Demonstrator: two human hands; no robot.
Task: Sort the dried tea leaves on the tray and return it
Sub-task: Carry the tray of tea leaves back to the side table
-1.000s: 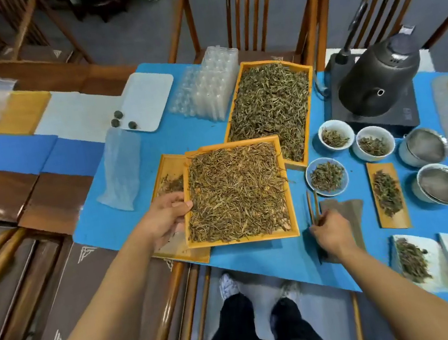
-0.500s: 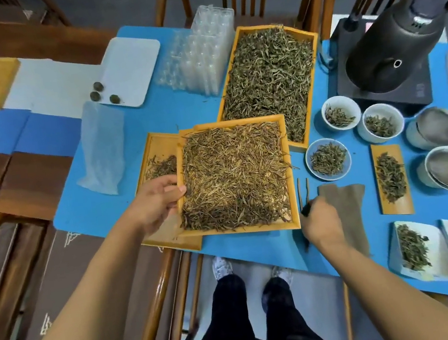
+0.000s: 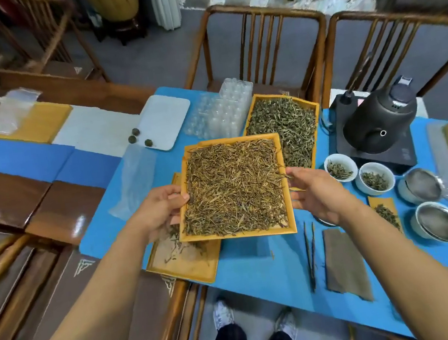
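A square yellow tray point(image 3: 240, 235) full of brown dried tea leaves point(image 3: 234, 188) is held up above the blue table mat. My left hand point(image 3: 159, 207) grips its left edge, thumb on the rim. My right hand point(image 3: 312, 194) holds the right edge, thumb at the rim and fingers underneath. Below it lies a second yellow tray point(image 3: 184, 264) with a few loose leaves. Dark tweezers point(image 3: 311, 255) lie on the mat beside a brown cloth point(image 3: 345, 265).
A long tray of greenish leaves point(image 3: 289, 131) sits behind. At the right stand a black kettle point(image 3: 380, 122), two white bowls point(image 3: 340, 166), and metal strainers point(image 3: 420, 185). A clear plastic mould point(image 3: 225, 109) and white plate point(image 3: 164, 120) sit at the back left. Chairs line the far edge.
My right hand left the tweezers on the mat and moved to the tray's right edge. The tray has come up off the lower tray, now held by both hands.
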